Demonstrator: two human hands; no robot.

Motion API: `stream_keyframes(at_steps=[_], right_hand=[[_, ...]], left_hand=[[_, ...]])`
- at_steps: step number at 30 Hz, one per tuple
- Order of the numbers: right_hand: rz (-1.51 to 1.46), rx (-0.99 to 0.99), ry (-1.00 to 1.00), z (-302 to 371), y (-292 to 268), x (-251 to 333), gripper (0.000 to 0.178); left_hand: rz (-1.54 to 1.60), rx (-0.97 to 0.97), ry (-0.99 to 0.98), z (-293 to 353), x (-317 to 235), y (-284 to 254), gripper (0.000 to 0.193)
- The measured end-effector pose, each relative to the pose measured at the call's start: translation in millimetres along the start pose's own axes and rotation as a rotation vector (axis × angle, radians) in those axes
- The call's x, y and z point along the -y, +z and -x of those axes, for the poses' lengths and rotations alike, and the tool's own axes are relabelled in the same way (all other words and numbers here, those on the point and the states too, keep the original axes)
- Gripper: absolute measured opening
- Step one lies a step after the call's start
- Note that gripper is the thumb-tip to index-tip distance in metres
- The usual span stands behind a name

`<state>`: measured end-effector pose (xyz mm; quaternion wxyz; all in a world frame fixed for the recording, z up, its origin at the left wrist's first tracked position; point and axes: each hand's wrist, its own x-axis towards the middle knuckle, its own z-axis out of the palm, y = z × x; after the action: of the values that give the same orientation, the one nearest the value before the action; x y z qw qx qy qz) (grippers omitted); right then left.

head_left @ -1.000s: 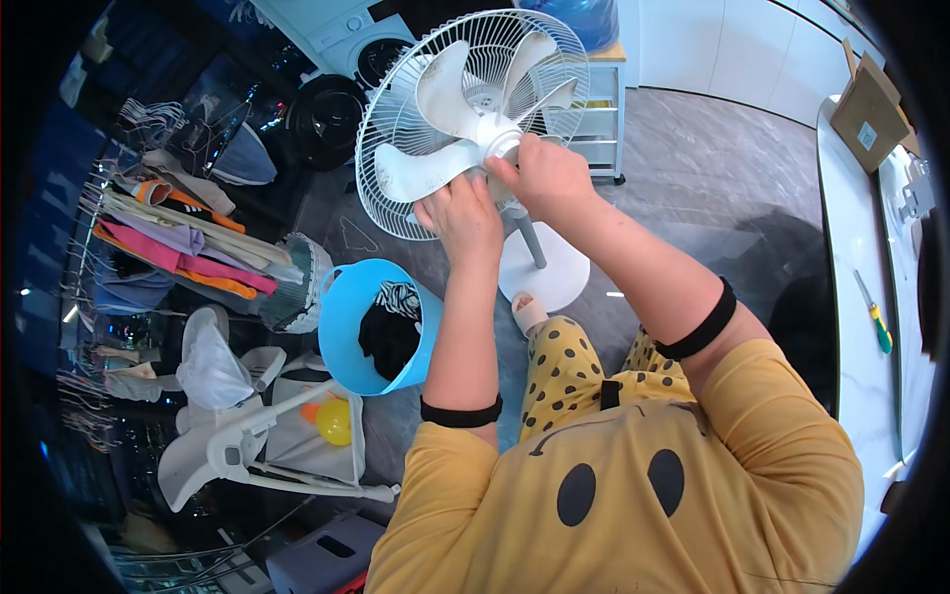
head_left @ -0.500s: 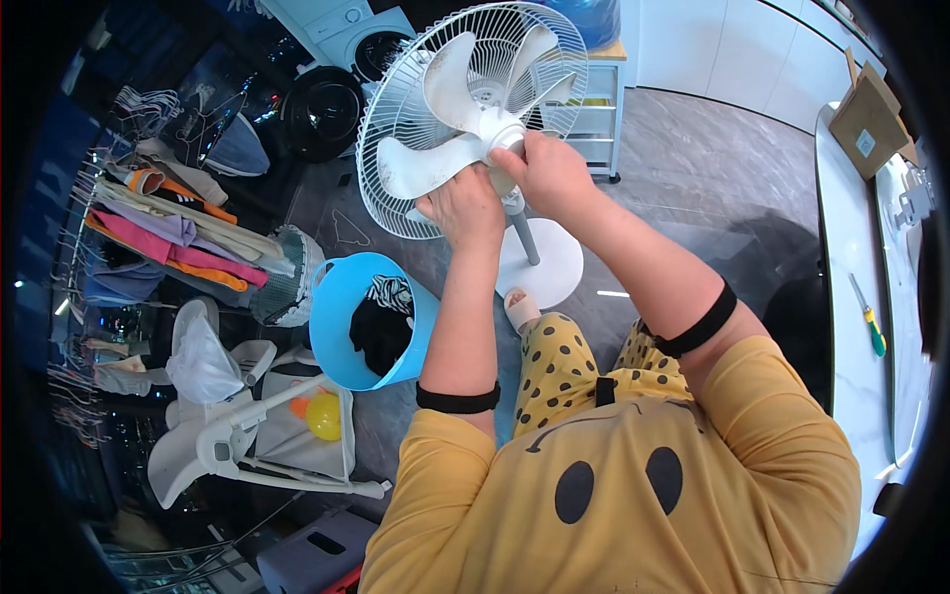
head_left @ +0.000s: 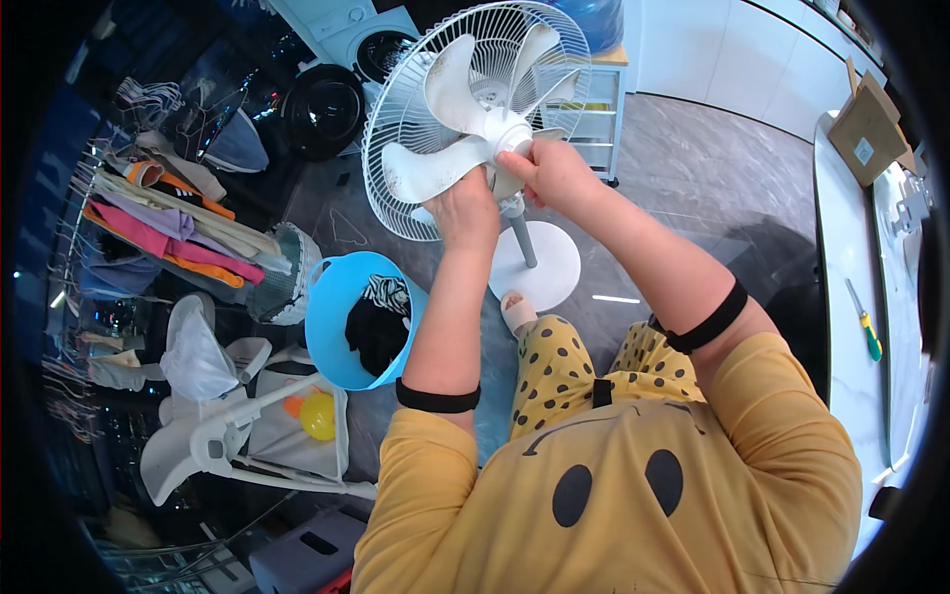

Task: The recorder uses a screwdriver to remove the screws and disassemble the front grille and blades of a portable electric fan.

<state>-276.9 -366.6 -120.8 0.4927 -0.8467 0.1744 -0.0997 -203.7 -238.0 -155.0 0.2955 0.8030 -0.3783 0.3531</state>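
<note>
A white standing fan (head_left: pixel 475 69) is in front of me, its front grille off and its dusty blades bare against the rear wire cage. My left hand (head_left: pixel 465 210) is closed on the lower fan blade (head_left: pixel 427 172), with its fingertips hidden behind it. At the middle, my right hand (head_left: pixel 556 176) pinches the fan hub (head_left: pixel 507 139) from the right, thumb in front and the other fingers curled below. The fan's grey pole (head_left: pixel 525 241) runs down to a round white base (head_left: pixel 554 272) on the floor.
A blue laundry basket (head_left: pixel 322 332) with dark clothes stands left of my left arm. Beyond it are a clothes rack (head_left: pixel 173 233) and a white high chair (head_left: pixel 213 436). On the white counter (head_left: pixel 841 297) at right lie a screwdriver (head_left: pixel 870 337) and a cardboard box (head_left: pixel 866 129).
My right hand has shifted slightly down and right around the hub, its thumb now lower. My left hand stays at the lower blade. The whole view has shifted a little.
</note>
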Motion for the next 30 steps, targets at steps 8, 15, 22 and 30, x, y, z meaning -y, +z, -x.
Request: stream_keyframes(at_steps=[8,15,22,30], right_hand=[[0.367,-0.171,-0.233,-2.4,0.4,-3.0,0.052],[0.289,-0.350,-0.125,6.4,13.0,-12.9,0.058],[-0.343,-0.400,-0.044,-0.8,29.0,-8.8,0.060],[-0.927,0.177,0.526,10.1,8.5,-0.6,0.060]], left_hand=[[-0.052,0.036,-0.048,-1.4,-3.6,-1.8,0.032],[-0.042,0.074,-0.055,-1.1,-10.3,-3.8,0.033],[-0.094,-0.113,0.053,-1.6,-11.6,-0.8,0.023],[-0.015,-0.061,-0.013,1.9,-10.9,-6.4,0.025]])
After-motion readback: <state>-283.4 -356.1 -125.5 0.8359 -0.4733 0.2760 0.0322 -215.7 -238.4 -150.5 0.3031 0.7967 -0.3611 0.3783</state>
